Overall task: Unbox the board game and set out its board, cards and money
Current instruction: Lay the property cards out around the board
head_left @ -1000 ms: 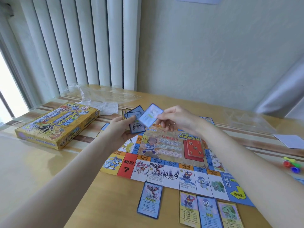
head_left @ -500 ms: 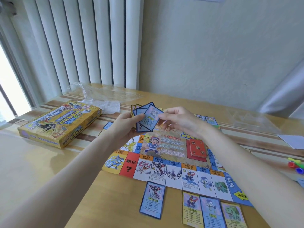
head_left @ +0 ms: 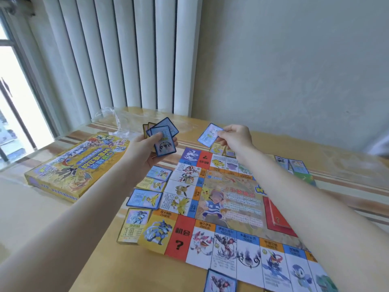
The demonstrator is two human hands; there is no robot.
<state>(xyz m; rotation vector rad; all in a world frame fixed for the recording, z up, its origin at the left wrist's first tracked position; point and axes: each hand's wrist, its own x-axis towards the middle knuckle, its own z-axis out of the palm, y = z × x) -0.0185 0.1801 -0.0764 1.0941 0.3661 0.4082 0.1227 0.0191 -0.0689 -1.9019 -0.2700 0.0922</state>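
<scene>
Head view, one camera, so it's all from here:

Left hand [head_left: 145, 148]: curled round a fanned stack of cards [head_left: 163, 137], thumb lying across the front one, held up above the far left corner of the board.

Right hand [head_left: 235, 137]: pinching a single blue-bordered card [head_left: 210, 134] between thumb and fingers, raised over the far edge of the board, well apart from the stack.

Board [head_left: 229, 207]: lying flat and open on the desk [head_left: 42, 218], squares round the rim, big picture in the middle, a red rectangle on its right side partly hidden by the right forearm.

Cards along the left edge [head_left: 145, 198]: four laid just beside the board, blue and yellow ones, lined up next to its squares.

Near-edge card [head_left: 220, 281]: one blue card just below the board's bottom row, cut off by the frame.

Far-edge cards [head_left: 217, 148]: a couple of them beyond the board's top row, right under the right hand, hard to read.

Right-side cards [head_left: 294, 165]: a few more past the right forearm, blurry.

Box [head_left: 77, 165]: yellow, closed, lying flat on the desk to the left, apart from the board.

Plastic wrap [head_left: 117, 121]: crumpled clear stuff behind the box near the blinds [head_left: 117, 53].
</scene>
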